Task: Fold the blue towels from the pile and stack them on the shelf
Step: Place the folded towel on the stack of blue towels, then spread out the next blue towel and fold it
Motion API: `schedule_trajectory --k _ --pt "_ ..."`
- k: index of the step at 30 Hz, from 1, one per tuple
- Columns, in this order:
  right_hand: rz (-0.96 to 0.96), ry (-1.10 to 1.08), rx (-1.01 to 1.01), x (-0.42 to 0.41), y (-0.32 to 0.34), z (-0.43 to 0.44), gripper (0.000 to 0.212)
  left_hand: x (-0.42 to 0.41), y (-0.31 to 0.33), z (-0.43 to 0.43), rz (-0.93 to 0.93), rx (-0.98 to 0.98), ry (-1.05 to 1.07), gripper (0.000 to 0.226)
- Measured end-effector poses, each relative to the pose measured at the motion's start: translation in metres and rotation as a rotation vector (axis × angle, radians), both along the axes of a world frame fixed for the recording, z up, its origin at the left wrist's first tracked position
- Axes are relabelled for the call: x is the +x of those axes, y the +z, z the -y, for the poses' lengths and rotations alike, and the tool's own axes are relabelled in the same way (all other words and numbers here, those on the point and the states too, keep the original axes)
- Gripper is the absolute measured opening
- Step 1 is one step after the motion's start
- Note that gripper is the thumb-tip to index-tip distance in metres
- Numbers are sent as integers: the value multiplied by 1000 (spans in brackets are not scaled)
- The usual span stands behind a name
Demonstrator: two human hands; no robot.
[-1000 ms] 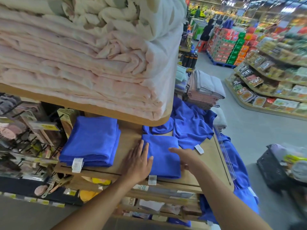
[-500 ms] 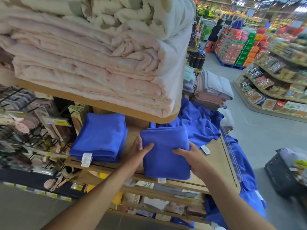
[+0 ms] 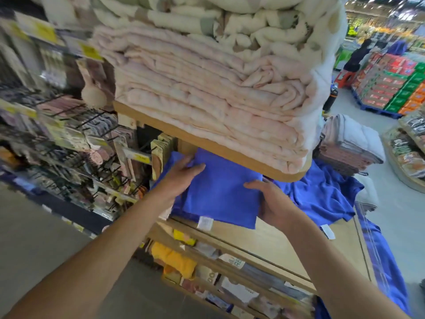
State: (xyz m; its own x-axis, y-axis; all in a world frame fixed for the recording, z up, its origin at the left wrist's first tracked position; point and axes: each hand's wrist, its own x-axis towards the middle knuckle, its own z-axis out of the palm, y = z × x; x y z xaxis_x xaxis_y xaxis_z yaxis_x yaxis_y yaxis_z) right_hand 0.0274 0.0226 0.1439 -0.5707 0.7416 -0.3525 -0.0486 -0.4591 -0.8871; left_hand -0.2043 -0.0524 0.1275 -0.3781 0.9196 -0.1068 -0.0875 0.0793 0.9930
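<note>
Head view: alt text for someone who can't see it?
A left hand and a right hand hold a folded blue cloth towel by its sides over a stack of folded blue towels on a wooden shelf. A heap of loose blue towels lies to the right; folded pale pink blankets sit above.

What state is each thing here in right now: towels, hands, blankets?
folded blue towel, folded, gripped at both sides, over the stack.
left hand, gripping the towel's left edge.
right hand, gripping its right edge.
blue stack, folded, mostly covered by the held towel.
blue pile, unfolded, crumpled on the shelf.
pink blankets, folded, stacked on the upper shelf.
</note>
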Motion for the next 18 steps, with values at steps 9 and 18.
schedule_trajectory --k 9,18 --pt "222 62 96 -106 -1 -19 11 -105 11 -29 -468 -268 69 55" --pt "285 66 140 -97 -38 -23 33 -98 -35 -20 -802 -407 -96 83"
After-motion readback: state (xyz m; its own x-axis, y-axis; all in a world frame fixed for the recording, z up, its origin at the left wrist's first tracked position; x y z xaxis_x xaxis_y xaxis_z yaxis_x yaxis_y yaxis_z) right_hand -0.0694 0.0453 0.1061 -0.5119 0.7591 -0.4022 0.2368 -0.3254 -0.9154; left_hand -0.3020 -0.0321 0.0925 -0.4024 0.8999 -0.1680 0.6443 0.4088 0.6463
